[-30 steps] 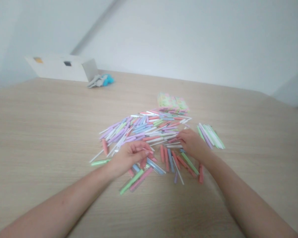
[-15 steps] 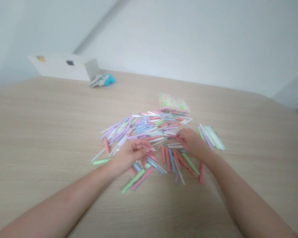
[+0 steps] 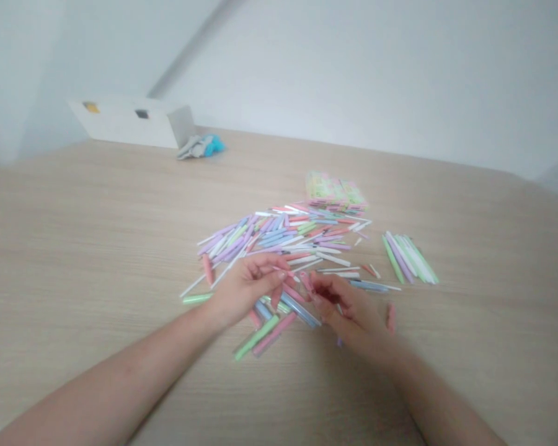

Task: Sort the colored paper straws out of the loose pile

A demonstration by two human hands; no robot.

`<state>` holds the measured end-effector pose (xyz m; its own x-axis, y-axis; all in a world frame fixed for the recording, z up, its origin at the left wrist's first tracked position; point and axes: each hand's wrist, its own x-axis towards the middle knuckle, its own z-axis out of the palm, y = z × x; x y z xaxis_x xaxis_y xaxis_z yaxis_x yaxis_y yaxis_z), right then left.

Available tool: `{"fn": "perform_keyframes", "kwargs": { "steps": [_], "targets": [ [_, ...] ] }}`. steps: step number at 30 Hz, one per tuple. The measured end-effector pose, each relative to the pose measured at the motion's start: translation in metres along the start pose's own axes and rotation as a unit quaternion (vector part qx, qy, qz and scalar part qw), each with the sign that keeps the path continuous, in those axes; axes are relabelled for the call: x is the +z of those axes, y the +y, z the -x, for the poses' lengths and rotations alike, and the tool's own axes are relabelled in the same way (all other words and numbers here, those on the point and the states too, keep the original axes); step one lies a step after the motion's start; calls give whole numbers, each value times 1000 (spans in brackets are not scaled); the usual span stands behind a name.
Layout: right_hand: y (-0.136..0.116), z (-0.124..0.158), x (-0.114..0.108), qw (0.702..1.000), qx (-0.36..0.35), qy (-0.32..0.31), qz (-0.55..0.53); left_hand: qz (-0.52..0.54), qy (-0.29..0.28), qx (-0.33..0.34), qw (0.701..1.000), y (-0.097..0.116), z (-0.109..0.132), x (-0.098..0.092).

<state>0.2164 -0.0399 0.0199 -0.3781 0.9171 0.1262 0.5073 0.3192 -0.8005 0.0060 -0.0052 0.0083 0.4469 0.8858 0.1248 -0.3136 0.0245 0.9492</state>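
Over the near edge of a spread of pastel tubes and thin white sticks (image 3: 274, 236), my left hand (image 3: 246, 286) pinches a slim pink stick with a pale pointed tip (image 3: 296, 279). Facing it, my right hand (image 3: 353, 313) is closed on a small pink tube (image 3: 305, 280), close to that tip. Whether the two pieces touch, I cannot make out. Below the hands lie a green tube (image 3: 256, 337), a pink tube (image 3: 275, 333) and blue ones (image 3: 300, 310). My right hand covers some pieces under it.
Behind the spread stand clear packs with green and pink print (image 3: 335, 191). Green, white and purple tubes (image 3: 409, 259) lie in a row on the right. A white box (image 3: 130, 124) and a grey and blue crumpled item (image 3: 202, 147) sit at the table's back left.
My right hand has come from the spread toward my left hand, now with a pink tube in its fingers. My left hand keeps its pinch. The view has shifted slightly.
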Motion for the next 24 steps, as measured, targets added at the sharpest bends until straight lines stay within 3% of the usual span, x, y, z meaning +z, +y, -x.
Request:
{"fn": "perform_keyframes", "kwargs": {
  "steps": [8,16,20,24],
  "targets": [
    [-1,5,-4,997,-25,14,74,-50,15,-32,998,1,3,2],
    [-6,6,-6,997,-29,37,68,-78,8,-45,996,5,3,2],
    [-5,6,-5,999,-12,24,23,-77,4,-45,996,4,3,2],
    [1,4,-5,994,30,7,-102,-48,-9,-32,998,3,2,2]
  ]
}}
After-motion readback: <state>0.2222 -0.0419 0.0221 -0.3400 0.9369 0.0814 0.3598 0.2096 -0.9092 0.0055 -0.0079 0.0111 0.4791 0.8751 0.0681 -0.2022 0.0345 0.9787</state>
